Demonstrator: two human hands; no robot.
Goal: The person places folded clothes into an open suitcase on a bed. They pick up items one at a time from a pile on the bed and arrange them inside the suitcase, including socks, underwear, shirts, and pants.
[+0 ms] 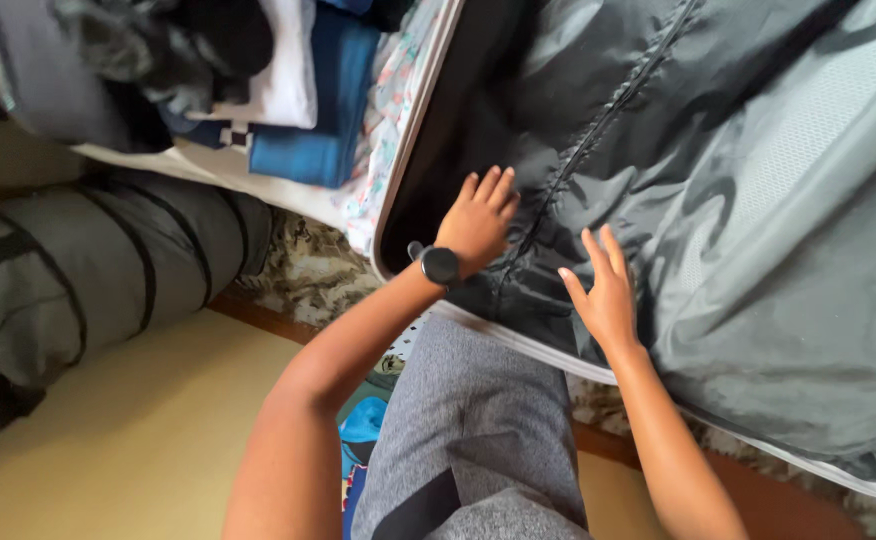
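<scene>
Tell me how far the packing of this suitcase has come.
Done: the lining looks zipped shut over one half of the suitcase, and folded clothes are stacked beside it. In hand: the left hand and right hand press flat on the lining by its zip. Left: the suitcase lies open, so closing it remains.

Open stretch of grey suitcase lining (pixel 758 200) right of right hand (pixel 606 295). Narrow gap between it and left hand (pixel 478 222), zip (pixel 598 120) crossing. Left blocked: folded clothes (pixel 288 90), grey duffel bag (pixel 78 260). Bare floor (pixel 128 450) free below.
</scene>
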